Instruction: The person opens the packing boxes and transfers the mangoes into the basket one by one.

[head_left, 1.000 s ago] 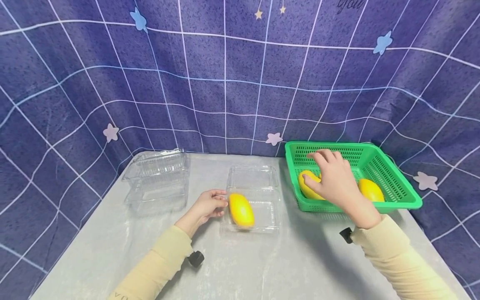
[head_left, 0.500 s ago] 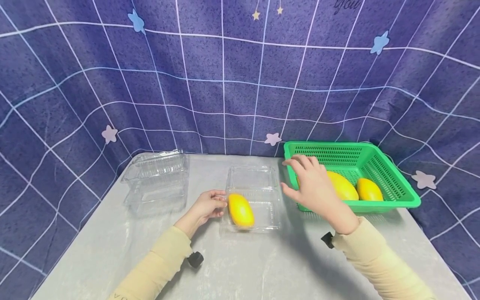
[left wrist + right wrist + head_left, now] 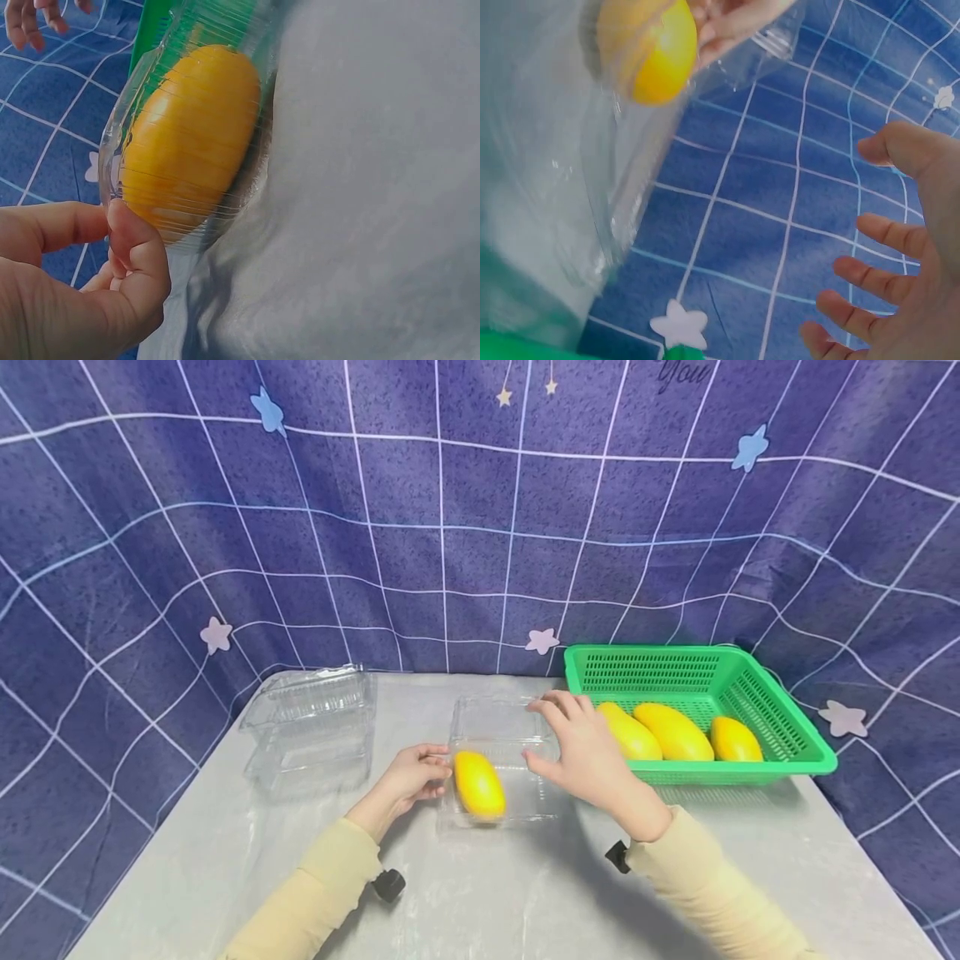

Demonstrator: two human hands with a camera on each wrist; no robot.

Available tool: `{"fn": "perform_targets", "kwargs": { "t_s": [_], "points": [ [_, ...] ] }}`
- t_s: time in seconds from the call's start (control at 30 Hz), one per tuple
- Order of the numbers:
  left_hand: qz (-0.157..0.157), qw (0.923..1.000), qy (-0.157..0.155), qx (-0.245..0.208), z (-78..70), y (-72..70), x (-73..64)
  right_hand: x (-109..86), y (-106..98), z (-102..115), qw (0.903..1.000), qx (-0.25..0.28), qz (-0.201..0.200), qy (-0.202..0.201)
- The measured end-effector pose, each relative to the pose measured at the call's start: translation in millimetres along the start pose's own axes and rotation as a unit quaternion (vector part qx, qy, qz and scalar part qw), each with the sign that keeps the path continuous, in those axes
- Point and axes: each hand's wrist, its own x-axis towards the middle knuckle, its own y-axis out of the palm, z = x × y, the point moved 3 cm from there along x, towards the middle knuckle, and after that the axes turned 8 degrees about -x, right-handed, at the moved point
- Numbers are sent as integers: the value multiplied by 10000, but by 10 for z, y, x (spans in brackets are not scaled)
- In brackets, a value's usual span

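Note:
A clear plastic clamshell container (image 3: 528,789) lies with its lid folded back in the middle of the table in the head view. One yellow mango (image 3: 480,785) rests in its left half. My left hand (image 3: 408,779) is at the container's left side; in the left wrist view its thumb (image 3: 135,236) and forefinger pinch the rim beside the mango (image 3: 195,135). My right hand (image 3: 581,747) hovers over the container's right edge, fingers spread and holding nothing. The right wrist view shows those spread fingers (image 3: 889,281) too.
A green perforated basket (image 3: 810,756) stands at the back right with three mangoes (image 3: 675,732) inside. More clear clamshell containers (image 3: 315,718) stand open at the back left. A dark blue grid-patterned curtain (image 3: 480,560) hangs behind the grey table (image 3: 480,893).
My right hand has moved left from over the basket to the container's right edge, empty throughout, uncovering the mangoes in the basket. My left hand has stayed at the container's left side.

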Motion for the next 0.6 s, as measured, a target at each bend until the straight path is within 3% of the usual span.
{"fn": "perform_targets", "kwargs": {
  "t_s": [0.6],
  "points": [
    [-16, 9999, 69, -119, 21, -6, 14, -131, 530, 285, 9957, 638, 626, 244]
  ]
}}
